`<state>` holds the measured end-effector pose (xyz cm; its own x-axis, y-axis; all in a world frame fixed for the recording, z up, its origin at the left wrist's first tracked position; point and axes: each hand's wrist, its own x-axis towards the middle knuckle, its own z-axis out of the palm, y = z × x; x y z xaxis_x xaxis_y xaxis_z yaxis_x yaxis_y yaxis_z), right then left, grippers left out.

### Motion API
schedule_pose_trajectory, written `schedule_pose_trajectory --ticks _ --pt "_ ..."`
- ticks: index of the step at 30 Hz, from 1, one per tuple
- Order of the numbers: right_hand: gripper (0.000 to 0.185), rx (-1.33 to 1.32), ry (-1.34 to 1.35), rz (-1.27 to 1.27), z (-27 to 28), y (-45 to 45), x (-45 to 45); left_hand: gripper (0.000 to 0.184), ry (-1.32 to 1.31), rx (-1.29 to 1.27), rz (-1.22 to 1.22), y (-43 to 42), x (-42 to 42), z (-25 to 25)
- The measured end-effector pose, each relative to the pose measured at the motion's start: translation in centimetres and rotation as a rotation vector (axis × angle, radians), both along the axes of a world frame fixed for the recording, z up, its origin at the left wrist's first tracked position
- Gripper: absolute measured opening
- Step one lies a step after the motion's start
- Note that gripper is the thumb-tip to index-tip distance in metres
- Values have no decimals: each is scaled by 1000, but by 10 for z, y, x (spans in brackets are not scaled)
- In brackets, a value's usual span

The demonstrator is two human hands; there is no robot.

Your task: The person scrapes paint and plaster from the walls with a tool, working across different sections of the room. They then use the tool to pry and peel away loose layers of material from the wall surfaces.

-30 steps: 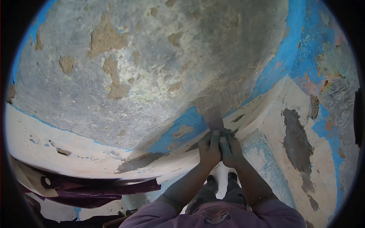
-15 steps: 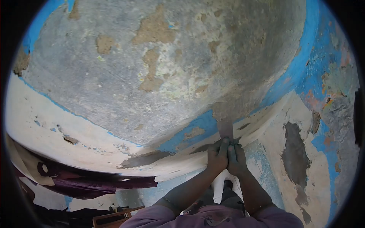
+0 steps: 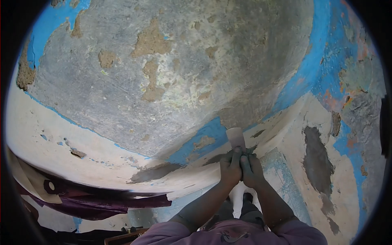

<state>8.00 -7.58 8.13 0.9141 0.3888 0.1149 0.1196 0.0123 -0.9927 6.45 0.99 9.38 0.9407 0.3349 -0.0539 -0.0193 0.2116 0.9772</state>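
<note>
Both my hands are closed together around a flat scraper (image 3: 235, 138), its pale blade pointing up and away from me. My left hand (image 3: 231, 166) grips it from the left side, thumb on top. Pressed against it on the right, my right hand (image 3: 251, 168) holds the same tool. The handle is hidden by my fingers. The blade lies at the wall's lower part, by a strip of blue paint (image 3: 204, 136) beneath the bare grey wall surface (image 3: 183, 81).
Dark purple cloth (image 3: 98, 204) lies at the lower left. A wooden object (image 3: 122, 237) is at the bottom edge. To the right, a cream wall section (image 3: 296, 134) bears a grey patch (image 3: 318, 163). My feet are on a tiled floor below.
The view has shifted. Over the last half second, my hands and the scraper have drawn slightly lower relative to the wall, and the blade's tip has moved down from the grey surface.
</note>
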Motion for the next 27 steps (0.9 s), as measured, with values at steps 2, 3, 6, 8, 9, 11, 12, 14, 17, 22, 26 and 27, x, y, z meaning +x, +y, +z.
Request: schedule_pose_trajectory --ticks 2,3,6,8,9,11,12,14,17,22,26,27 --pt "27 7 64 -10 -5 1 2 34 -6 -5 3 2 1 4" --pt "27 10 54 -13 0 2 6 35 -8 7 11 2 4 9" --pt "27 7 -47 26 11 3 8 36 -24 -5 14 1 4 12" --pt "27 68 7 -17 6 4 2 37 -59 -40 25 1 1 8" --pt "27 69 -3 -15 0 6 0 37 6 -4 14 2 -2 -2" --pt "27 96 -96 -102 -14 13 0 37 57 38 0 5 3 1" --pt "27 101 -92 -108 -8 12 3 36 29 44 1 5 5 12" --pt "26 -7 -18 15 8 7 7 35 16 53 -2 6 1 16" --pt "26 130 90 -19 -6 8 -2 35 -8 12 16 6 -1 5" --pt "26 374 398 -17 -26 10 -22 36 170 211 -58 12 -11 -7" --pt "44 620 334 -134 -4 12 -34 46 158 129 -264 24 -28 -1" --pt "44 626 335 -153 -3 14 -37 52 235 124 -332 26 -35 4"
